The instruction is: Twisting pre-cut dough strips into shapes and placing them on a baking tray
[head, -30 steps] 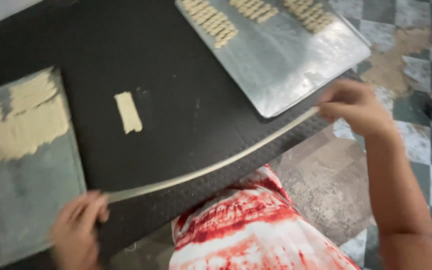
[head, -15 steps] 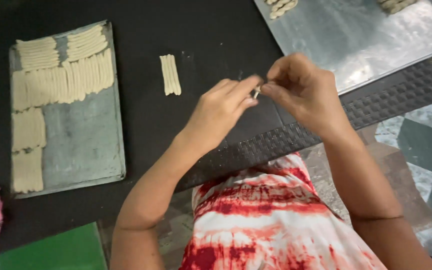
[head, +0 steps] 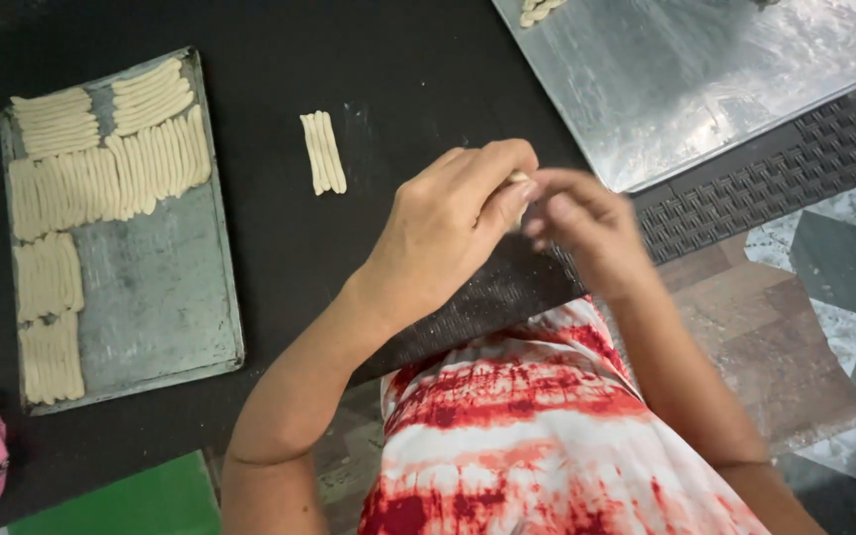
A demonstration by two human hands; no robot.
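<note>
Dough (head: 518,179) is pinched between the fingertips of both hands, left hand (head: 448,233) and right hand (head: 587,233), above the black tabletop (head: 279,258). Small dough sticks (head: 323,152) lie left of the hands; best to press softly

Dough strips (head: 323,152) on table (head: 250,40) between trays (head: 160,297); hands (head: 522,213) nearer, perhaps pinching dough.

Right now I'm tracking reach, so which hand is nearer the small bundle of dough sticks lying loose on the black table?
Left. The left hand is just right of the dough bundle; the right hand lies beyond it, farther right.
</note>
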